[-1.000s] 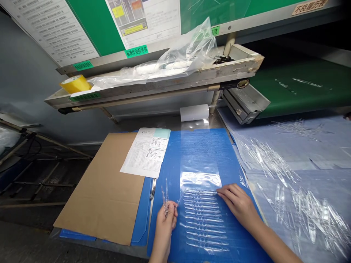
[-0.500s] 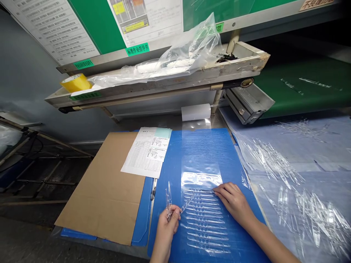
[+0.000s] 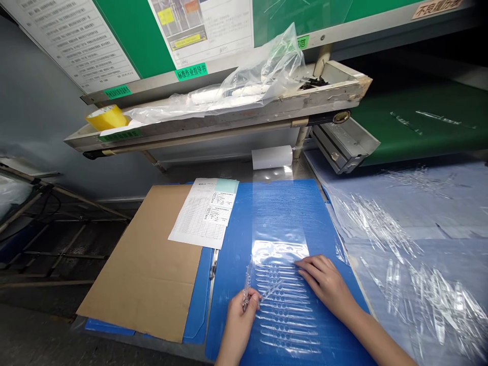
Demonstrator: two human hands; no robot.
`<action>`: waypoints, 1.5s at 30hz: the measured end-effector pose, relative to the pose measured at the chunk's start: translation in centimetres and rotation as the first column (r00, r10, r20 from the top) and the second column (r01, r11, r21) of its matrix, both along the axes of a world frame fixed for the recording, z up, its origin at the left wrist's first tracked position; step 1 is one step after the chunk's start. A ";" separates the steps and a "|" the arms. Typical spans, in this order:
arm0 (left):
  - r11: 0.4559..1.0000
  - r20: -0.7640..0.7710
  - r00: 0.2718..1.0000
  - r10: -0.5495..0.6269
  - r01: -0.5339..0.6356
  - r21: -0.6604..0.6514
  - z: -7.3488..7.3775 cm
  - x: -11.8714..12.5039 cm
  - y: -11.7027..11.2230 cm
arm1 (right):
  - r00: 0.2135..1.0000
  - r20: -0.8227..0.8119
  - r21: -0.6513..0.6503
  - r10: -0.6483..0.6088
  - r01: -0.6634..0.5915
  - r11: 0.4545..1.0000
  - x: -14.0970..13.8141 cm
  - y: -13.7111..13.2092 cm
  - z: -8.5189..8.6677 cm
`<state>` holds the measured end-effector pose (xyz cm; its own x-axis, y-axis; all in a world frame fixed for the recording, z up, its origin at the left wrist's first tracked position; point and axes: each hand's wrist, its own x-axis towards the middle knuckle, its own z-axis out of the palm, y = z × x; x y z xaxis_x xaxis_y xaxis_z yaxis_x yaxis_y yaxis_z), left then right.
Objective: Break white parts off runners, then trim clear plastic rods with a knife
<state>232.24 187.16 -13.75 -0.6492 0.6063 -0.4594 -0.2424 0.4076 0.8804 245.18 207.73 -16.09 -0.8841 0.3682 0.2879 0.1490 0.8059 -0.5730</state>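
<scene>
Under the left hand (image 3: 243,305) and right hand (image 3: 324,280) lies the blue board (image 3: 316,218), and the brown cardboard (image 3: 145,259) left of the left grip has kept its place since 1 second ago. The clear film (image 3: 278,216) runs beneath the right edge of that grip and away to a roll (image 3: 272,157) well beyond it, also unchanged. The right hand, across the film from the left grip, has its fingertips slightly further inward than before; they are drawn together at the right end of the row of clear pieces (image 3: 288,323), but I cannot tell whether they pinch a piece or merely touch it. The left hand has moved right, from the board beside the film to the film's left edge. Its thumb presses against its fingers, pinching a bunch of clear pieces (image 3: 247,283) that point up beyond the grip. From the same grip 1 slanting piece (image 3: 273,290) now reaches over the row; before, it only met the film's edge.

The board is cut off below the grip. The left fingers hide the bunch's lower ends, and its count is unclear. Transparency obscures whether the slanting piece touches the row.
</scene>
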 end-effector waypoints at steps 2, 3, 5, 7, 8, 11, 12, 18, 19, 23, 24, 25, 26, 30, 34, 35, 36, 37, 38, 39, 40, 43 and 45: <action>1.000 -0.039 0.999 -0.024 0.024 -0.007 0.2 0.1 0.3 | 0.999 -0.002 -0.040 0.049 -0.049 0.998 0.2 -0.4 1.0; 0.999 -0.055 0.998 -0.037 0.037 -0.010 0.2 0.2 0.4 | 0.997 0.000 -0.062 0.081 -0.081 0.995 0.2 -0.6 1.6; 0.998 -0.076 0.995 -0.058 0.058 -0.012 0.4 0.2 0.7 | 0.990 0.010 -0.104 0.144 -0.142 0.984 0.3 -1.0 2.6; 0.998 -0.082 0.994 -0.067 0.066 -0.010 0.5 0.3 0.9 | 0.983 0.028 -0.136 0.184 -0.179 0.974 0.2 -1.3 3.4; 0.998 -0.081 0.995 -0.066 0.066 -0.007 0.5 0.3 1.0 | 0.980 0.038 -0.148 0.193 -0.186 0.971 0.1 -1.4 3.7; 0.999 -0.063 0.997 -0.046 0.047 0.014 0.6 0.4 1.3 | 0.978 0.068 -0.166 0.199 -0.185 0.969 -0.2 -1.6 4.2; 0.999 -0.060 0.998 -0.027 0.029 0.022 0.6 0.4 1.4 | 0.977 0.073 -0.169 0.199 -0.184 0.968 -0.2 -1.6 4.2; 0.962 -0.019 0.962 0.272 -0.271 0.045 0.4 -0.8 1.2 | 0.993 0.042 -0.136 0.110 -0.103 0.985 0.0 -1.1 3.2; 0.952 0.009 0.953 0.303 -0.303 0.046 0.4 -1.1 1.0 | 0.998 0.027 -0.121 0.065 -0.061 0.991 0.0 -0.8 2.7; 0.945 0.114 0.941 0.319 -0.325 0.040 0.4 -1.6 0.5 | 0.995 -0.031 -0.069 -0.097 0.095 0.993 0.1 0.2 0.7; 0.945 0.131 0.940 0.316 -0.324 0.040 0.5 -1.6 0.4 | 0.993 -0.040 -0.061 -0.113 0.110 0.992 0.0 0.4 0.2; 0.945 0.145 0.938 0.315 -0.323 0.040 0.6 -1.5 0.4 | 0.992 -0.048 -0.056 -0.119 0.116 0.992 -0.1 0.5 -0.1; 0.945 0.156 0.936 0.314 -0.324 0.039 0.7 -1.4 0.4 | 0.991 -0.054 -0.051 -0.119 0.116 0.992 -0.2 0.6 -0.4; 0.948 0.180 0.935 0.307 -0.318 0.036 0.7 -1.3 0.4 | 0.992 -0.067 -0.039 -0.106 0.103 0.994 -0.5 0.7 -1.1; 0.961 0.164 0.949 0.269 -0.276 0.022 0.4 -1.5 0.2 | 0.994 -0.061 -0.038 -0.091 0.088 0.995 -0.6 0.8 -1.2; 0.965 0.153 0.954 0.257 -0.263 0.017 0.2 -1.5 0.2 | 0.995 -0.057 -0.039 -0.087 0.085 0.996 -0.6 0.8 -1.2; 0.969 0.139 0.960 0.245 -0.249 0.010 0.1 -1.6 0.1 | 0.995 -0.053 -0.040 -0.085 0.083 0.996 -0.6 0.8 -1.3; 0.972 0.123 0.965 0.231 -0.233 0.002 0.0 -1.6 0.1 | 0.995 -0.049 -0.042 -0.083 0.081 0.996 -0.7 0.9 -1.3; 0.977 0.106 0.971 0.214 -0.215 -0.006 0.0 -1.6 0.0 | 0.996 -0.045 -0.044 -0.081 0.079 0.996 -0.7 0.9 -1.3; 0.981 0.086 0.977 0.193 -0.192 -0.016 -0.1 -1.6 0.0 | 0.996 -0.040 -0.047 -0.079 0.077 0.996 -0.8 0.9 -1.3; 0.986 0.062 0.984 0.167 -0.166 -0.025 0.0 -1.6 0.0 | 0.997 -0.035 -0.050 -0.076 0.074 0.996 -0.8 1.0 -1.3; 0.998 -0.043 0.998 0.050 -0.052 -0.047 0.5 -1.3 0.1 | 0.998 -0.017 -0.064 -0.066 0.064 0.996 -0.8 1.0 -1.0; 0.997 -0.116 0.991 -0.062 0.056 -0.059 1.1 -0.7 0.3 | 0.998 -0.008 -0.085 -0.058 0.057 0.995 -0.7 0.9 -0.4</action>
